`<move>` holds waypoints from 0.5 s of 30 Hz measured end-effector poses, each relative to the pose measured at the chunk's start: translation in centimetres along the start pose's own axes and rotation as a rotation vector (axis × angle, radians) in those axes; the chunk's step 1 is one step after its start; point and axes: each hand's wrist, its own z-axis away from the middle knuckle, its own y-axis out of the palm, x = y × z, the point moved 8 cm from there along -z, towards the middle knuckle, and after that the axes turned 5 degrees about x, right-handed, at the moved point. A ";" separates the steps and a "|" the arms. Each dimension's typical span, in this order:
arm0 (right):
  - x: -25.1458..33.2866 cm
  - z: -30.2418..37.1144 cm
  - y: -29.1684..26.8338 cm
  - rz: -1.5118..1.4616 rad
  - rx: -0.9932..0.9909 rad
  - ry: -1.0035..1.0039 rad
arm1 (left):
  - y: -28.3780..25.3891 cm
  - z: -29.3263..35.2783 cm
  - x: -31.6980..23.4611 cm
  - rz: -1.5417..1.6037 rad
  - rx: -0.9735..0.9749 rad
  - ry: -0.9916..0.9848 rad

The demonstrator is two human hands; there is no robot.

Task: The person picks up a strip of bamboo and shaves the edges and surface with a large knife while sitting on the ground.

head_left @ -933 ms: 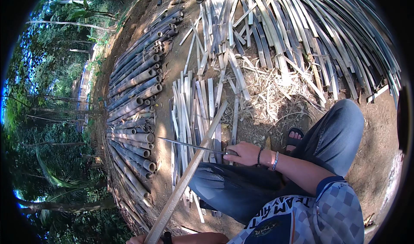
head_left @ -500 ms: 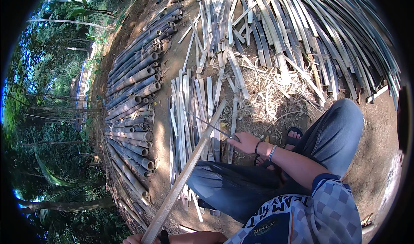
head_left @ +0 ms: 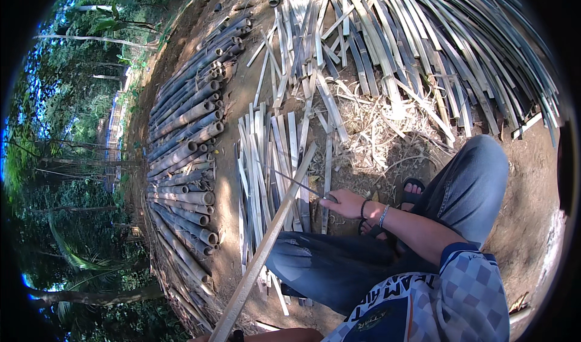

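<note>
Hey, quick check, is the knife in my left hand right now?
No, the right hand grips the knife by its handle, with the blade seen crossing the bamboo strip.

Left hand (head_left: 200, 339) mostly past lower edge

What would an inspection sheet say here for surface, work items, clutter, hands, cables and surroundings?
Surface: dirt ground, patched with sunlight.
Work items: knife lies across a long pale strip; contact unclear.
Clutter: curly shavings; many slats on the ground.
Hands: right hand grips the knife; left hand at the strip's near end, mostly out of frame.
Cables: nothing seen.
Surroundings: bamboo poles at left, trees beyond.
</note>
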 end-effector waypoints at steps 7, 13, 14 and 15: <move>-4.5 -0.3 -2.0 -0.001 -0.105 0.128 | -0.3 -0.1 0.0 0.027 -0.001 0.002; -0.8 -0.1 -0.5 0.105 -0.070 -0.090 | -0.4 0.2 -0.2 0.008 0.046 -0.036; -2.2 -0.3 -0.8 0.089 -0.084 -0.006 | -0.7 0.1 -0.3 0.004 0.028 -0.035; -4.2 -0.6 -1.0 0.072 -0.099 0.079 | -0.8 0.1 -0.5 0.012 0.003 -0.035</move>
